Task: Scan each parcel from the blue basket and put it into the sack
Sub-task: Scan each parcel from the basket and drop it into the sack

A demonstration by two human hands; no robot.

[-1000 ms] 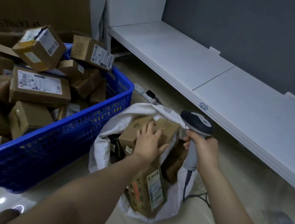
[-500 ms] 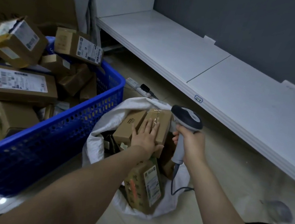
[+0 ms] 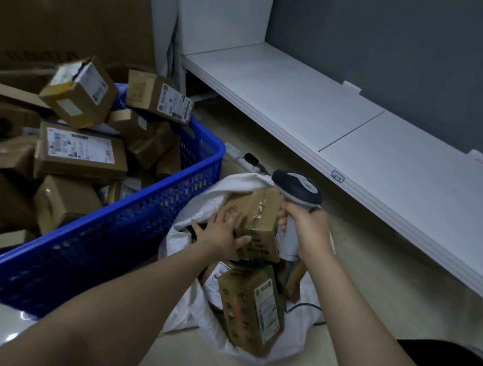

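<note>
Pressing open and flat on the top parcel, the left hand might tip it from the sack; the right hand gripped the scanner.

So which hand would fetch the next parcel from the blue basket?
Probably the left hand: it lies flat on a box, beside the blue basket, while the right hand holds the scanner.

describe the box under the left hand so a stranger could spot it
Find the blue basket; the white sack sits on the floor to its right. The box lies topmost at the sack's mouth, under the left hand and next to the scanner. Unlike the upright labelled box below it, it shows a taped seam on top.
</note>
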